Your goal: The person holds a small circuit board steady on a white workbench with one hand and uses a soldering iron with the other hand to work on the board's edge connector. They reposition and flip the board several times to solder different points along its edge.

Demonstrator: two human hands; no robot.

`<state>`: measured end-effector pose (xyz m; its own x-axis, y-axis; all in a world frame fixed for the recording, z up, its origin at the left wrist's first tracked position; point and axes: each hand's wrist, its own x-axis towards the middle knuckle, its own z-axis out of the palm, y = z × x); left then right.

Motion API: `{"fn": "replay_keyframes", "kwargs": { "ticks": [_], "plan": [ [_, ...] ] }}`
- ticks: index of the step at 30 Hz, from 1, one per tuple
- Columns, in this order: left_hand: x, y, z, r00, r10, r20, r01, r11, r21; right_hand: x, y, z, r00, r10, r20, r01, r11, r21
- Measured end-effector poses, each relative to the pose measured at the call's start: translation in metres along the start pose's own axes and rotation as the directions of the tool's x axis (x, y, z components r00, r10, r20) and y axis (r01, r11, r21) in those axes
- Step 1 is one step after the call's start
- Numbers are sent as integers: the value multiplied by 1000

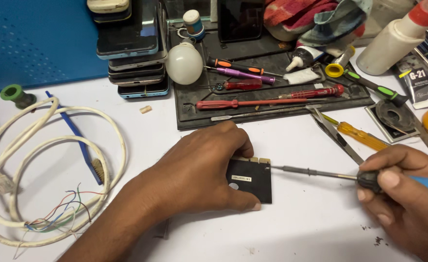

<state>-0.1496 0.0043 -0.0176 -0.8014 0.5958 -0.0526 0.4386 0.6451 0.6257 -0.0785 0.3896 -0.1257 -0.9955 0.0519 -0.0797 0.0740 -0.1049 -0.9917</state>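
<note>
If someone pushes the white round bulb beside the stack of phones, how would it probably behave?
The white bulb is rounded and smooth, so it would probably roll rather than slide. It lies against the black tray and near the phone stack, which may stop it soon. It looks thin-shelled and light, so it is likely fragile.

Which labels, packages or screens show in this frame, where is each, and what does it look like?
Sticker: small white rectangle on the black circuit board under the left hand.
Phone stack: table's back left, dark screens facing up, bluish edges.
White bottle: back right, red cap.
Sachet: right edge, dark with a yellow mark.
Dark screen: top centre, upright, unlit.
</note>
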Motion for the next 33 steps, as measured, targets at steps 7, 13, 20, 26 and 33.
{"fn": "replay_keyframes", "kwargs": {
  "ticks": [7, 13, 20, 26, 33],
  "plan": [
    [1, 1, -1, 999, -36, 22, 35, 999, 6, 1, -15, 26, 998, 24, -62, -26, 999, -31],
    [1, -1, 1, 1000, 21, -20, -21, 1000, -3, -1, -17, 29, 998, 34, -59, -34, 999, -9],
    [2, 1, 1, 999, -30, 17, 30, 1000, 4, 3, -19, 32, 996, 38, -85, -41, 998, -37],
    [2, 2, 0, 998, -43, 39, 43, 999, -5, 4, -20, 32, 996, 31, -88, -37, 996, -76],
    [3, 1, 0, 996, -66, 56, 66, 998, -2, 3, -23, 36, 997, 20, -73, -25, 998, -65]
  ]
}}
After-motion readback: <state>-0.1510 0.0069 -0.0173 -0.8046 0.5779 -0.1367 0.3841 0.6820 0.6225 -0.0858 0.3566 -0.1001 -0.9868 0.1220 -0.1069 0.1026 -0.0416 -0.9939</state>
